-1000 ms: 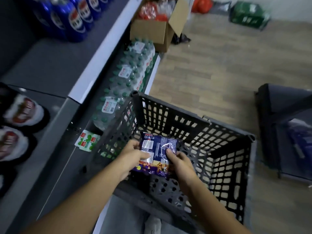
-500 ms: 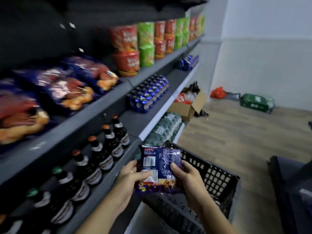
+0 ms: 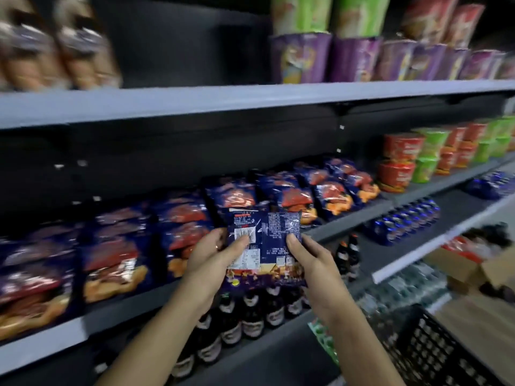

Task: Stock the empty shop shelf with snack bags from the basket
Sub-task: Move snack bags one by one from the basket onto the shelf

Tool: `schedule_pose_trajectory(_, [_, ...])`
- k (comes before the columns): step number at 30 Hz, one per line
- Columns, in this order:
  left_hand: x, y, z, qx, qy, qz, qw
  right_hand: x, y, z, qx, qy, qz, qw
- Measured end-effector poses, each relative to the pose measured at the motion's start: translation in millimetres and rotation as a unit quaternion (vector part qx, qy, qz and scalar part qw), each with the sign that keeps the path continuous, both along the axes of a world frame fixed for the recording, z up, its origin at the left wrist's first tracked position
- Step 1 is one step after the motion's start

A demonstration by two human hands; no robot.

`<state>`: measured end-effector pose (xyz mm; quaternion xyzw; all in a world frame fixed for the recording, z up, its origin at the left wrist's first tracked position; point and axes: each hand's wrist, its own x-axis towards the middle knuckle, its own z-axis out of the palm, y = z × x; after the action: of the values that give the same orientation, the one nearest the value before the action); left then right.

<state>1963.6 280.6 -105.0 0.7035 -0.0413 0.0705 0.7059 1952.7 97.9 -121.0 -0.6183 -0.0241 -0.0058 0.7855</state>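
Your left hand [image 3: 211, 256] and right hand [image 3: 309, 260] grip the snack bag [image 3: 264, 243] before the shelf [image 3: 342, 227], thumbs pressing its back.

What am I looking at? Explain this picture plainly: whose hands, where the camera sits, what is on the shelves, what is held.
No machine here: a person works with bare hands, filmed by a camera worn on the head, looking forward and down. The left hand and right hand together hold a dark blue snack bag, its barcode side facing the camera. Behind it, the shelf carries rows of similar blue snack bags. Right of them stand red and green cups; dark bottles fill the shelf below. The black basket sits at lower right.
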Motion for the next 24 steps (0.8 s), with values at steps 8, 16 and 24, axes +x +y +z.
schedule_pose_trajectory(8, [-65.5,188.5,37.3,0.0,-0.051,0.133,0.99,-5.4,193.3,41.9,0.013,-0.022,0.137,0.99])
schedule_pose_trajectory(16, [-134.9,341.8,47.6,0.035,-0.054,0.273,0.96,-33.0,360.3,48.8,0.042,0.006,0.227,0.973])
schedule_pose_trajectory(24, [-161.4,396.4,44.2,0.154,-0.088,0.333,0.926,-69.0,459.2,59.8,-0.061,-0.153,0.21,0.964])
